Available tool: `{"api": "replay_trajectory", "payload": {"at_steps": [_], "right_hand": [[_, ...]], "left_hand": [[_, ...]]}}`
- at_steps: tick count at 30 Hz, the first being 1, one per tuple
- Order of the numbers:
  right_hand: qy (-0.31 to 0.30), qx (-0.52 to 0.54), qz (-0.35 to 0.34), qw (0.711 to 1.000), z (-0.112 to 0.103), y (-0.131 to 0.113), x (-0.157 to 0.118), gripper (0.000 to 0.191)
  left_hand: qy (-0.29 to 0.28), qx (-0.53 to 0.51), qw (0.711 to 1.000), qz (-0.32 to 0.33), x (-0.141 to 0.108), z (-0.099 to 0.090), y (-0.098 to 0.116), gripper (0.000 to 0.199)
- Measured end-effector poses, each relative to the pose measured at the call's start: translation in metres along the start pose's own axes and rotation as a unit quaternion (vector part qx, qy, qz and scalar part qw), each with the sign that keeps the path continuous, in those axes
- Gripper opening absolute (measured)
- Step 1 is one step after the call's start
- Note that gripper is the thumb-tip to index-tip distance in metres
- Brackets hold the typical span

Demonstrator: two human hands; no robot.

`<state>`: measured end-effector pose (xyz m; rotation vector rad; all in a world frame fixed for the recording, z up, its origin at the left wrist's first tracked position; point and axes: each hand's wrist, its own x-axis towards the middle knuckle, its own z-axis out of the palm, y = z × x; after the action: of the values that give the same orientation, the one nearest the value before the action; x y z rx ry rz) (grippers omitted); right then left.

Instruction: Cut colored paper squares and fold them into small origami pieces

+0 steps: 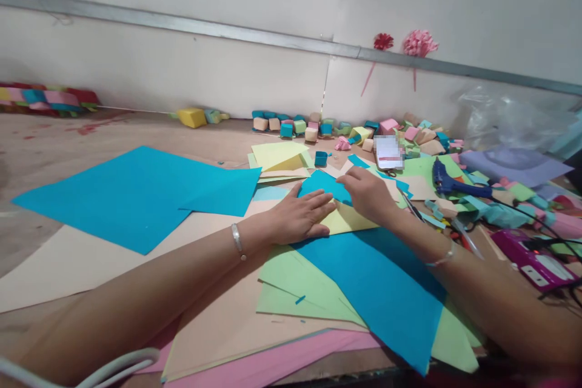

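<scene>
My left hand (302,216) lies flat with its fingers stretched out. Its fingertips are on a small blue piece of paper (319,182) and a yellow sheet (348,220). Just right of it, my right hand (369,194) is closed, with the thumb and fingertips at the right edge of the small blue paper. Whatever these fingers pinch, if anything, is hidden. Under both hands a large blue sheet (386,285) reaches toward the front edge. Green sheets (300,291) lie beside it, and another big blue sheet (136,200) spreads out at left.
A blue glue gun (454,183) and a magenta power strip (531,260) with cords lie at right. Behind stand small folded paper boxes (286,129), a phone (388,153) and a yellow box (191,117). Paper flowers (420,43) hang on the wall rail. A white cable (118,367) runs at bottom left.
</scene>
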<state>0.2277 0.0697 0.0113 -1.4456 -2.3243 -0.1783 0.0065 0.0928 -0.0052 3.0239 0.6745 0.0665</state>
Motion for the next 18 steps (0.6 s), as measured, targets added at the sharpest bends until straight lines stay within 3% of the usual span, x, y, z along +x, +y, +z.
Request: {"api": "replay_trajectory", "payload": {"at_steps": [3, 6, 11, 18], "right_hand": [[-0.07, -0.087, -0.063, 0.992, -0.018, -0.026, -0.023, 0.023], [-0.126, -0.184, -0.127, 0.966, -0.021, -0.057, -0.052, 0.028], [-0.182, -0.241, -0.085, 0.949, -0.022, -0.08, -0.072, 0.04], [-0.266, -0.279, 0.012, 0.923, -0.036, -0.062, -0.088, 0.054]], "left_hand": [[0.003, 0.0, 1.0, -0.003, 0.0, -0.001, 0.002, 0.065], [0.002, 0.011, 1.0, -0.011, 0.001, -0.003, 0.003, 0.067], [0.001, 0.02, 1.0, -0.013, 0.001, -0.004, 0.003, 0.066], [-0.002, 0.0, 1.0, -0.009, 0.0, 0.0, -0.002, 0.065]]}}
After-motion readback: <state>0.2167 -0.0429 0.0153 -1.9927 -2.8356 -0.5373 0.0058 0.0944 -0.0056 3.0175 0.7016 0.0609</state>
